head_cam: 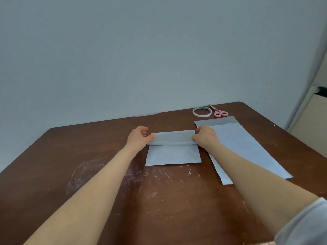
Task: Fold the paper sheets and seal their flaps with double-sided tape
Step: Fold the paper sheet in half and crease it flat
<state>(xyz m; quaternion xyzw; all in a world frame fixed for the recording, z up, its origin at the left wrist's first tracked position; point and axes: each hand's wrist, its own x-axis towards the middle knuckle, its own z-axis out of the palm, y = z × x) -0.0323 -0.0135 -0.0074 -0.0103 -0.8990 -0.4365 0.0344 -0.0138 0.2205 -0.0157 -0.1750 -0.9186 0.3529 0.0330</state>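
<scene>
A white paper sheet (pixel 173 155) lies in the middle of the brown table (pixel 106 174), its far part folded over toward me as a flap (pixel 172 137). My left hand (pixel 138 137) pinches the flap's left end. My right hand (pixel 206 136) pinches the flap's right end. The roll of double-sided tape (pixel 202 111) lies flat near the table's far edge, apart from both hands.
A stack of unfolded white sheets (pixel 247 149) lies to the right of the folded one, partly under my right forearm. Pink-handled scissors (pixel 219 112) lie beside the tape roll. A pale wall stands behind the table's far edge.
</scene>
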